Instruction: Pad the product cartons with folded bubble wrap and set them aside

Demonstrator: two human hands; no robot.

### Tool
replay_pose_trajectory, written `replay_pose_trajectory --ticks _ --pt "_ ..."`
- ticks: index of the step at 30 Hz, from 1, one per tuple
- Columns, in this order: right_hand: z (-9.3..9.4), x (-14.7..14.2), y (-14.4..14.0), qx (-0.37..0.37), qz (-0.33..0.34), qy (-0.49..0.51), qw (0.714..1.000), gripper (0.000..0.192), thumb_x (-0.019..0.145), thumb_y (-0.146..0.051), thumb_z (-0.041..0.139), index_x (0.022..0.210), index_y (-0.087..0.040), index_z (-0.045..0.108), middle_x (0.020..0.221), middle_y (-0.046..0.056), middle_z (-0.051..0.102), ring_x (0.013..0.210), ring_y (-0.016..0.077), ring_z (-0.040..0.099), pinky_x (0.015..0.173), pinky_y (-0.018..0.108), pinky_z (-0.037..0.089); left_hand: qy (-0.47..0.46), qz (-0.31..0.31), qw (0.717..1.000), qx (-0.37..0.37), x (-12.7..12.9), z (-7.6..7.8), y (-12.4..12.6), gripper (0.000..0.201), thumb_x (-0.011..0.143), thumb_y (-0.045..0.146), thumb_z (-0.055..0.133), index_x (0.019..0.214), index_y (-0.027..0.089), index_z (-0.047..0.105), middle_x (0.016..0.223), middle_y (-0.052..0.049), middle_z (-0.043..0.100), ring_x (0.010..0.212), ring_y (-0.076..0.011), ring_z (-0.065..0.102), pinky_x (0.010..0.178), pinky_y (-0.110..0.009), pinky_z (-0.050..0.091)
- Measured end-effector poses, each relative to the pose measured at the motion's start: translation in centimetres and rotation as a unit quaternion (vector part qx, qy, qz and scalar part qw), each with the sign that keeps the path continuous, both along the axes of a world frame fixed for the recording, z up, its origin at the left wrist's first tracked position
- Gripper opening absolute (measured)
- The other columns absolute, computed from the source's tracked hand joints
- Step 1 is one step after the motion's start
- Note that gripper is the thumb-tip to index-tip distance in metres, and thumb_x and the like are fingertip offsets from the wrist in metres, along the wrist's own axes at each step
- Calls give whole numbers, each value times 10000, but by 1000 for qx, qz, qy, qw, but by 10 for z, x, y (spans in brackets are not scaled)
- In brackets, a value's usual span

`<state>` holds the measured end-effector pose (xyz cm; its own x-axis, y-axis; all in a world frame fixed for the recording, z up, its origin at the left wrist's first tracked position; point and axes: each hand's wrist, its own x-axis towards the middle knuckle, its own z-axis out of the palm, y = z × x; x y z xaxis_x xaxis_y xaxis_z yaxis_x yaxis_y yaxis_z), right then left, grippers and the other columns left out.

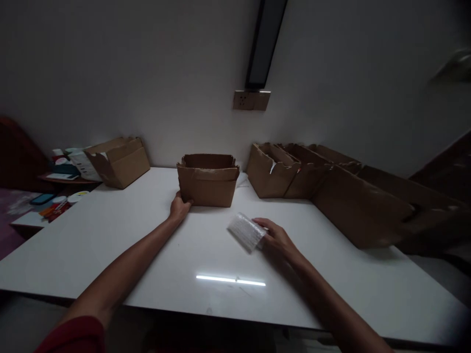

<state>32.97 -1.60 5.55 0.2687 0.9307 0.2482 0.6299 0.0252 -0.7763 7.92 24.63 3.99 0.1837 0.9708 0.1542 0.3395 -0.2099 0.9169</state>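
Two hands in play over the white counter [158,264]. Left hand [179,208]: curled on the lower left corner of an open-topped cardboard box [208,190], thumb on the front face, other fingers partly hidden. Box stands upright, just right of and beyond that hand. Right hand [274,233]: pinching the right end of a bubble-wrap pouch [247,232]. Pouch is tilted, slightly blurred, just left of that hand, near the box but apart from it. Can't tell from here whether it touches the counter.

Beyond and right of the right hand: small box [274,180], middle box [307,179], long box [360,211], set close together. Far left of the left hand: spare box [130,164]. On the wall past both hands: socket plate [251,100], black panel [265,44] above it.
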Motion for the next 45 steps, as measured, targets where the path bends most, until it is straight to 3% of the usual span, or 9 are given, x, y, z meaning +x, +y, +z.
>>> replay_pose_trajectory --ticks 8,13,17,20,23,28,34,40,45 --pt "20 -41 33 70 24 15 997 339 858 -282 488 1081 -218 734 1134 68 729 1068 279 664 982 397 501 -64 -31 997 19 -14 7 -59 632 840 256 682 1408 131 436 1393 -178 546 1321 -294 507 1088 -425 409" --pt "37 -73 44 164 33 -67 984 437 833 -171 468 1196 -259 693 1241 41 683 1183 261 596 1073 422 432 -115 -194 974 6 -27 26 -116 512 754 345 745 1211 147 621 1222 -128 676 1160 -264 616 974 -356 477" --pt "51 -94 54 264 19 -214 940 447 913 -143 449 1272 -315 654 1393 26 593 1289 250 526 1096 454 399 -137 -199 970 -9 -35 54 -117 283 784 376 674 933 136 668 917 -51 685 876 -173 626 841 -297 491" --pt "40 -85 47 221 48 -307 925 508 912 -82 450 1285 -371 639 1471 1 537 1362 265 465 1099 509 369 -126 -175 976 -20 -59 62 -123 218 772 364 681 800 151 637 752 3 618 727 -127 573 718 -247 470" --pt "9 -58 29 133 79 -329 932 580 848 -53 469 1345 -318 605 1480 77 528 1313 312 515 1011 543 436 -113 -189 967 -126 -84 52 -150 248 773 391 687 814 152 635 663 17 585 586 -110 538 567 -222 425" --pt "-21 -43 7 33 95 -214 972 369 944 -262 475 1251 -315 671 1365 83 620 1217 300 600 985 515 510 -256 -260 860 -358 -92 22 -203 647 728 441 775 1259 148 551 875 -49 660 693 -144 609 649 -255 459" --pt "-10 -102 16 0 234 -262 936 400 990 -436 478 1326 -283 632 1437 104 573 1295 327 539 1008 547 482 -258 -169 885 -348 -96 7 -229 1031 763 410 758 1566 187 151 722 46 552 599 -104 494 617 -239 371" --pt "3 -102 36 43 171 -253 951 329 1014 -352 432 1093 -232 728 1176 99 719 1107 277 650 938 488 515 -182 -198 907 -323 -110 6 -233 563 787 348 659 1307 151 573 737 27 514 614 -91 418 603 -241 313" --pt "-4 -91 72 -5 129 -300 945 412 901 -436 621 1230 -189 644 1351 157 624 1213 341 592 969 531 494 -82 -216 916 -329 -108 10 -238 313 755 278 564 995 127 698 605 37 479 519 -96 382 518 -247 266"
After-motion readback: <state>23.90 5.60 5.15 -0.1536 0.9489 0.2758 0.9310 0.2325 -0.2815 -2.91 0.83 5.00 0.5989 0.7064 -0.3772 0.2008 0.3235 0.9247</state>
